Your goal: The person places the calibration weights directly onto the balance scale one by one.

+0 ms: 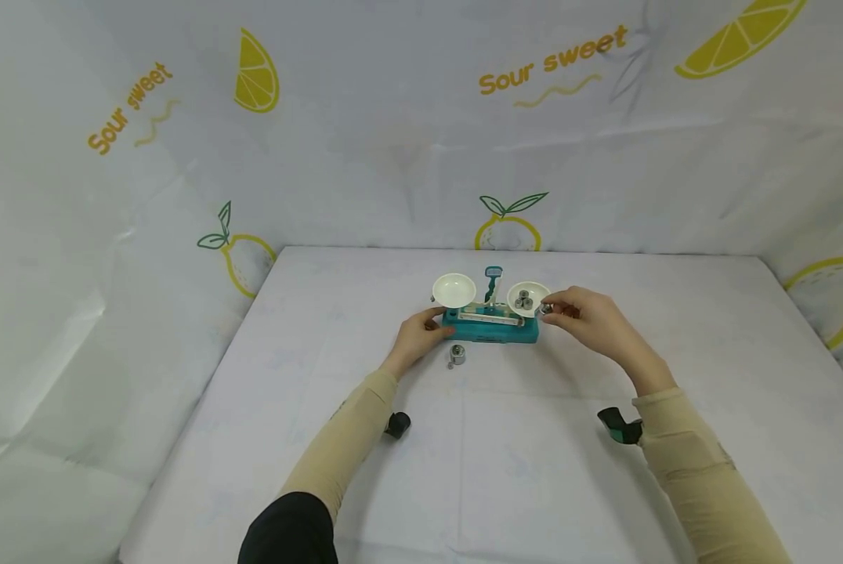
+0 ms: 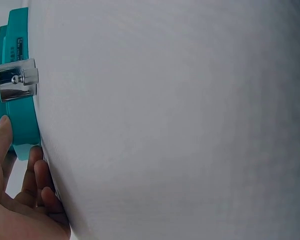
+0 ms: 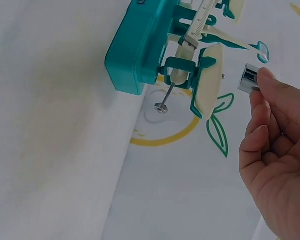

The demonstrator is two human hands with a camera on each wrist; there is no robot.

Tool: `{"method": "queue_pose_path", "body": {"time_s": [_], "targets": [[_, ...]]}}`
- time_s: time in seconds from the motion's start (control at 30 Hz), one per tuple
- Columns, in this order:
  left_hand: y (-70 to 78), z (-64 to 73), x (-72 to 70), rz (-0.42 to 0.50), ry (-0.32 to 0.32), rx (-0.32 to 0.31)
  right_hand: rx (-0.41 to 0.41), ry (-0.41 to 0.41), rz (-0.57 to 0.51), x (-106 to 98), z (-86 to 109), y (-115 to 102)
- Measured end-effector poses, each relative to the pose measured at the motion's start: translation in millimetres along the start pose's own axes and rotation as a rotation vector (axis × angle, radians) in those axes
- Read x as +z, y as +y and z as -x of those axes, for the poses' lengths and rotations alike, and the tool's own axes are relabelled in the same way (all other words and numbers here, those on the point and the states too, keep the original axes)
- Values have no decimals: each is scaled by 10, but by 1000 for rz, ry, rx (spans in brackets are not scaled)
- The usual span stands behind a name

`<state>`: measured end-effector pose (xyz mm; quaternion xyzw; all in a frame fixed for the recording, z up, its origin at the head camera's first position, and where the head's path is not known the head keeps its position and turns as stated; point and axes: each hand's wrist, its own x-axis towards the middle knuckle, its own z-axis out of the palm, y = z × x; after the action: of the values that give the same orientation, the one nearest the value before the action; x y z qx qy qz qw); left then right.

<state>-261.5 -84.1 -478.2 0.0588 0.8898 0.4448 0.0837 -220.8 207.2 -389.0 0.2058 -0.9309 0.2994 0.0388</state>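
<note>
A teal balance scale [image 1: 490, 330] with two cream pans stands on the table. My left hand [image 1: 421, 337] holds the left end of its base, the thumb on one side and fingers at the end, as the left wrist view [image 2: 25, 190] shows. Several small metal weights [image 1: 523, 300] sit in the right pan [image 1: 534, 287]; the left pan [image 1: 454, 291] holds nothing visible. Between thumb and fingertips, my right hand [image 1: 591, 317] pinches a shiny metal weight [image 3: 248, 79] beside the right pan, apart from it in the right wrist view.
In front of the base stand a larger metal weight [image 1: 457, 354] and smaller ones close by. A white cloth covers the table [image 1: 520, 486], and a white sheet printed with lemons [image 1: 393, 157] hangs behind. Dark straps [image 1: 622, 427] hang near both wrists.
</note>
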Motion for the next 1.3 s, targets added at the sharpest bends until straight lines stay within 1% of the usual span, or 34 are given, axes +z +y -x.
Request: {"method": "queue_pose_path", "body": {"time_s": [0.2,0.37,0.67,0.83,0.93,1.13,1.3], "targets": [[-11,1,1,-9,0,-4,3,35,6,12,-96,5],[-12,18,-3,-13,5,-4,23,53,17,30,-180,28],[-2,40,-7,15,2,-7,44,73,18,93,-277,107],[3,33,-8,12,4,2,56,65,25,132,-324,139],[-5,24,-3,2,7,3,63,47,32,143,-347,142],[-27,2,6,11,2,13,91,3,30,154,-379,141],[-33,-10,0,14,-2,12,94,-11,25,161,-392,153]]}}
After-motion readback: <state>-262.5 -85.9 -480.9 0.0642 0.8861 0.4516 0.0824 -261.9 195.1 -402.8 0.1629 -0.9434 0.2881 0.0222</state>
